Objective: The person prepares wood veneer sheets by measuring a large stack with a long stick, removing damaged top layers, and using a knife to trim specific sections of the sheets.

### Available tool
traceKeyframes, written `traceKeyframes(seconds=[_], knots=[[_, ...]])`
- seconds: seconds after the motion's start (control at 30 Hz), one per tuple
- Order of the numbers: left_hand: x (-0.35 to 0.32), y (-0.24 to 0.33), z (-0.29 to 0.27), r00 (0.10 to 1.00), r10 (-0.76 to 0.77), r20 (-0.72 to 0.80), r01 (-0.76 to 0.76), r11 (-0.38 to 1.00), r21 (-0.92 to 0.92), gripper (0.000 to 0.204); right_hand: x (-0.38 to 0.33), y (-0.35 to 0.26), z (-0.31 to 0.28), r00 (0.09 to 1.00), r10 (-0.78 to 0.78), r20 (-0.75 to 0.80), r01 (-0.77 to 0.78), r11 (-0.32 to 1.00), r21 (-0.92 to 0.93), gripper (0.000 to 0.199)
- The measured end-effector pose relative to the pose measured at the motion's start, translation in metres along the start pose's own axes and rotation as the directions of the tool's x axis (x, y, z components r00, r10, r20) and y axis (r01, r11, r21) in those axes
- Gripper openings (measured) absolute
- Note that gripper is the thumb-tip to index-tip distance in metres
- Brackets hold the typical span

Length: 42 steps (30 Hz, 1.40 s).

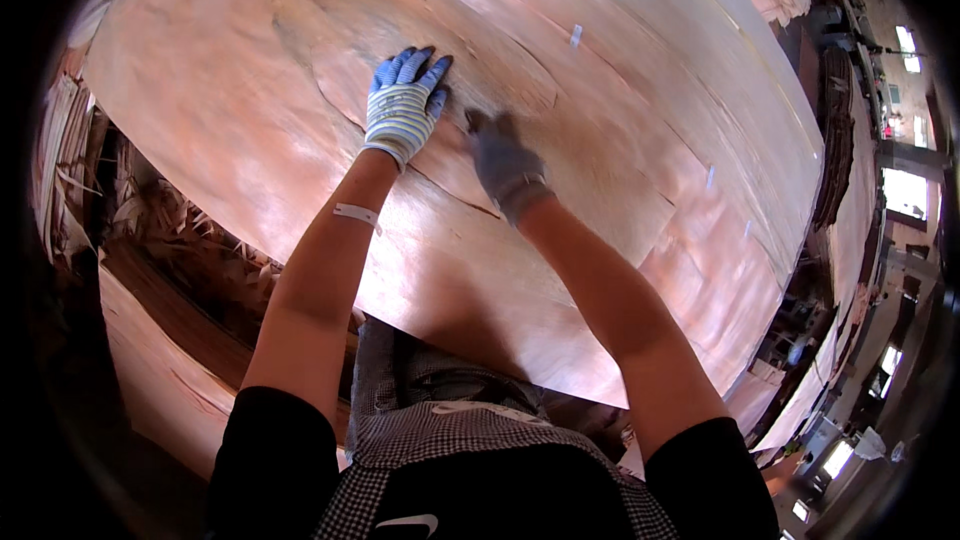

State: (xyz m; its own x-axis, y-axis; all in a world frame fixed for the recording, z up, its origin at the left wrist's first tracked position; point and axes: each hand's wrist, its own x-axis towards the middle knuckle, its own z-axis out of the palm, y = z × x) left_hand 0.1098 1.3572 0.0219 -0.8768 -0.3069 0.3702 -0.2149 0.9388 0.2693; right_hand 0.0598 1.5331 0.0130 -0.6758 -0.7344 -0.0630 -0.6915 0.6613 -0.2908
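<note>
My left hand, in a striped glove with blue fingertips, lies flat with its fingers spread on a large pale reddish wood veneer sheet. Just right of it is my right hand in a grey glove, low over the same sheet. Motion smears its fingers, so I cannot make out whether they grip anything. Between and below the hands a dark, ragged crack runs through the veneer. A short strip of white tape sticks to my left forearm.
Small pale tape pieces dot the sheet's far and right parts. Stacked veneer with ragged edges stands at the lower left. More dark-edged veneer lies along the right, with bright windows beyond it.
</note>
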Motion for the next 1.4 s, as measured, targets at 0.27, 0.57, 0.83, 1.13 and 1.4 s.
traceKeyframes(seconds=[0.27,0.57,0.83,1.13,1.4], knots=[[-0.006,0.043,0.003,0.997,-0.038,0.073,0.037,0.999,0.003,0.041,-0.095,0.017,-0.028,0.942,0.178,0.286,-0.149,0.982,-0.120,0.035],[-0.047,0.149,0.029,0.959,0.249,0.139,-0.203,0.939,-0.279,0.041,-0.153,0.073,-0.052,0.982,-0.008,0.188,0.009,1.000,0.000,0.027],[-0.048,0.154,0.034,0.960,0.258,0.110,-0.231,0.949,-0.215,0.044,-0.248,0.269,-0.114,0.932,0.047,0.358,0.076,0.944,-0.322,0.009],[-0.053,0.151,0.031,0.965,0.207,0.160,-0.160,0.951,-0.263,0.046,-0.109,0.190,-0.114,0.989,-0.135,0.068,0.141,0.985,-0.099,0.011],[-0.046,0.152,0.025,0.967,0.136,0.218,-0.081,0.966,-0.244,0.046,0.096,0.033,-0.041,0.901,-0.330,0.280,0.352,0.935,-0.030,0.023]])
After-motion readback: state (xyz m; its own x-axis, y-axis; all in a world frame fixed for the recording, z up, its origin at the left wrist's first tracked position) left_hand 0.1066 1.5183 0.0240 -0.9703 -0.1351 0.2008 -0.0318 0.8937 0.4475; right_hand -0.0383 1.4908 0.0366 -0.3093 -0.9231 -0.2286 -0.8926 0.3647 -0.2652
